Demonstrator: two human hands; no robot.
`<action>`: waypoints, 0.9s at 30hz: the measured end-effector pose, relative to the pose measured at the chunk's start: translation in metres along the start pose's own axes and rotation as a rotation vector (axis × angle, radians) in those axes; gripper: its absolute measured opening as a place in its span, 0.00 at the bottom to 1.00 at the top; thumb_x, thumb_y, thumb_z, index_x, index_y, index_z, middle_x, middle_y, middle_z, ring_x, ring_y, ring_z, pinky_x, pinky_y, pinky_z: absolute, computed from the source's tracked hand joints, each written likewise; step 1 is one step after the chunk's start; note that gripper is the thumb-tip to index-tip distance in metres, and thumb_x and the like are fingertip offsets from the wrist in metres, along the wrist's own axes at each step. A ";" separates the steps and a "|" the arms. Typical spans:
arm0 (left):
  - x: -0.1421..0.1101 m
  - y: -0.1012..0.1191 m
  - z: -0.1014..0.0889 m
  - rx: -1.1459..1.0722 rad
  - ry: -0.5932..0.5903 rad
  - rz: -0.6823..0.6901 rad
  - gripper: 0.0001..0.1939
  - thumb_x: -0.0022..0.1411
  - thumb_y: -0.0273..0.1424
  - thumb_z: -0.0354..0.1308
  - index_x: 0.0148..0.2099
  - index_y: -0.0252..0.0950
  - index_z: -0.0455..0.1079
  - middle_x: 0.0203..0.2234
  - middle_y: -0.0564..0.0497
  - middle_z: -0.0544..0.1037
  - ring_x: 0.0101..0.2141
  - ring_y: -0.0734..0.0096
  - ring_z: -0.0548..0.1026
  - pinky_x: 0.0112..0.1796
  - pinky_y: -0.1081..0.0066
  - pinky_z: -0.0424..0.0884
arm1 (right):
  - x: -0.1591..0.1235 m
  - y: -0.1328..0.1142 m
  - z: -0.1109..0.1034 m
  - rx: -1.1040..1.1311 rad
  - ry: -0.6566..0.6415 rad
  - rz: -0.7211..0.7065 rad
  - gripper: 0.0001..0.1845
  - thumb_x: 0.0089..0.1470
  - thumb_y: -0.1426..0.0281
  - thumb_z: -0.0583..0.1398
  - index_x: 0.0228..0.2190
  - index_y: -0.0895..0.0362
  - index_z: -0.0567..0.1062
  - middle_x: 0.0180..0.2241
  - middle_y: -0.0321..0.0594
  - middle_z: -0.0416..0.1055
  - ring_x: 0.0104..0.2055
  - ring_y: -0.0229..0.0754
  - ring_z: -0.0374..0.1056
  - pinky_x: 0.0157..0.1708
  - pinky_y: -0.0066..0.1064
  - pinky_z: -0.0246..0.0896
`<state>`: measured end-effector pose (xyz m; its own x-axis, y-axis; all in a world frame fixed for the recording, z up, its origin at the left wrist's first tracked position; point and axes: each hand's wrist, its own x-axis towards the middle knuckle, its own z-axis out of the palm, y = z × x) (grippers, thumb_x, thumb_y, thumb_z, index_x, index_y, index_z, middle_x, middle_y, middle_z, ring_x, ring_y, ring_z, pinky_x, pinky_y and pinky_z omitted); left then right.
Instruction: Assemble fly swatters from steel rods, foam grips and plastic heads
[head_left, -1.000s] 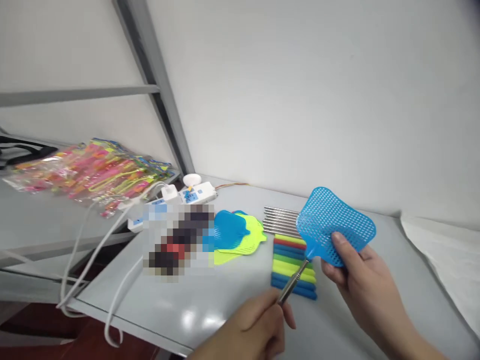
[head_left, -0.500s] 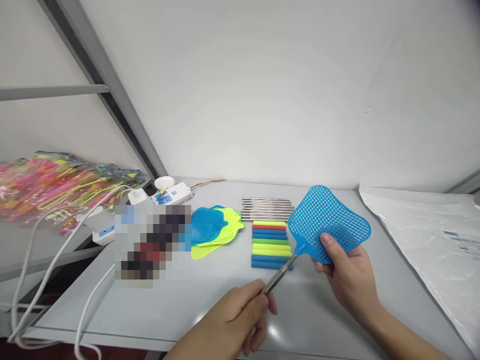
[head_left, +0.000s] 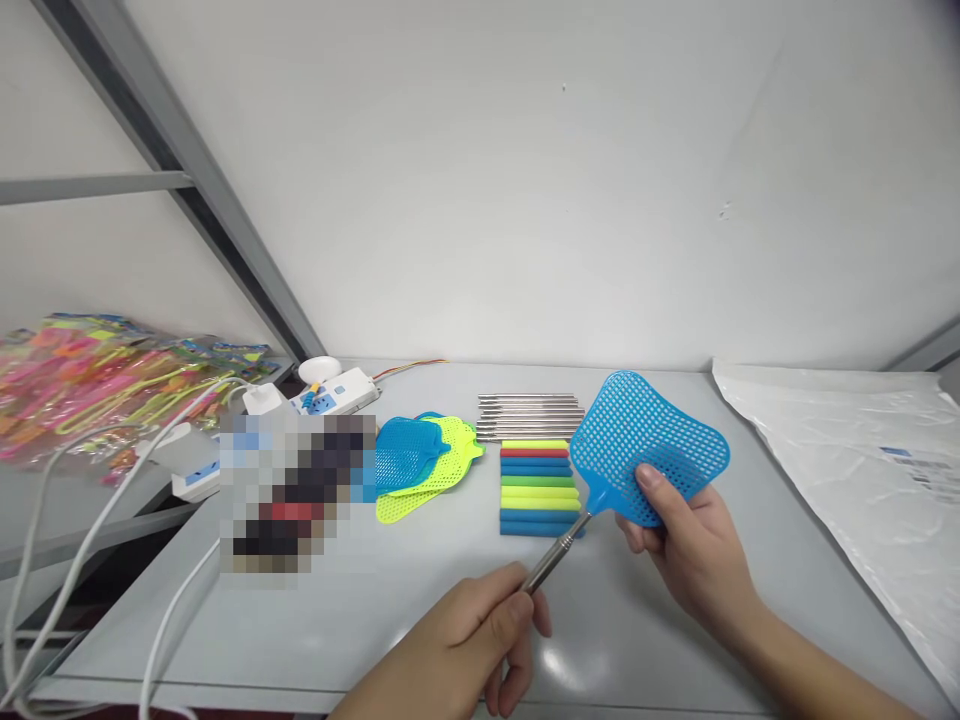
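Between the two hands, above the grey table (head_left: pixel 420 610), a blue fly swatter (head_left: pixel 646 445) is held up: the right hand (head_left: pixel 694 550) pinches the lower edge of its mesh head with the thumb on top, while the left hand (head_left: pixel 472 645) is closed around its metal telescopic rod (head_left: pixel 556 553). Just beyond the left hand lies a row of coloured handle grips (head_left: pixel 538 486) with steel rods (head_left: pixel 531 415) behind them. Farther left sit loose blue and yellow-green swatter heads (head_left: pixel 427 462).
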<state>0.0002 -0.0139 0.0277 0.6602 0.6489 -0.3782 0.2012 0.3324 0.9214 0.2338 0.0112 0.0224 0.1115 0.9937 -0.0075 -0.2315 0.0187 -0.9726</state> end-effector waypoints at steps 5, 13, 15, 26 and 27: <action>0.000 -0.002 0.002 -0.018 0.034 -0.001 0.21 0.71 0.47 0.41 0.41 0.35 0.65 0.19 0.58 0.64 0.23 0.78 0.60 0.26 0.76 0.54 | 0.001 -0.002 0.001 -0.003 0.001 0.011 0.19 0.57 0.58 0.61 0.21 0.56 0.67 0.15 0.32 0.62 0.17 0.31 0.53 0.17 0.26 0.47; 0.000 -0.003 0.004 0.030 0.085 -0.005 0.22 0.71 0.47 0.40 0.41 0.35 0.65 0.17 0.59 0.63 0.21 0.78 0.58 0.26 0.76 0.54 | 0.005 0.003 0.001 0.013 0.005 0.015 0.19 0.57 0.58 0.61 0.22 0.56 0.64 0.15 0.30 0.60 0.18 0.31 0.53 0.19 0.26 0.47; 0.000 -0.003 0.003 0.017 0.073 -0.005 0.21 0.71 0.47 0.40 0.42 0.35 0.65 0.17 0.59 0.64 0.21 0.78 0.58 0.25 0.76 0.54 | 0.005 0.003 0.001 0.021 -0.002 0.030 0.19 0.56 0.58 0.62 0.23 0.55 0.64 0.16 0.30 0.61 0.19 0.32 0.54 0.19 0.26 0.48; 0.003 -0.008 0.003 -0.049 0.050 -0.007 0.22 0.71 0.47 0.40 0.43 0.35 0.64 0.21 0.55 0.71 0.22 0.76 0.66 0.27 0.76 0.60 | 0.009 0.001 0.002 0.052 -0.021 0.152 0.19 0.57 0.57 0.60 0.23 0.54 0.63 0.14 0.28 0.59 0.19 0.32 0.52 0.20 0.27 0.44; 0.003 -0.008 0.003 -0.042 0.045 -0.010 0.22 0.71 0.47 0.40 0.43 0.35 0.64 0.21 0.54 0.72 0.23 0.76 0.67 0.27 0.76 0.61 | 0.009 0.001 0.002 0.053 -0.022 0.154 0.19 0.57 0.56 0.60 0.23 0.54 0.62 0.14 0.28 0.58 0.18 0.32 0.51 0.20 0.28 0.43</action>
<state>0.0030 -0.0166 0.0189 0.6248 0.6753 -0.3920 0.1765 0.3669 0.9134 0.2320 0.0204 0.0215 0.0498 0.9874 -0.1499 -0.2949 -0.1289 -0.9468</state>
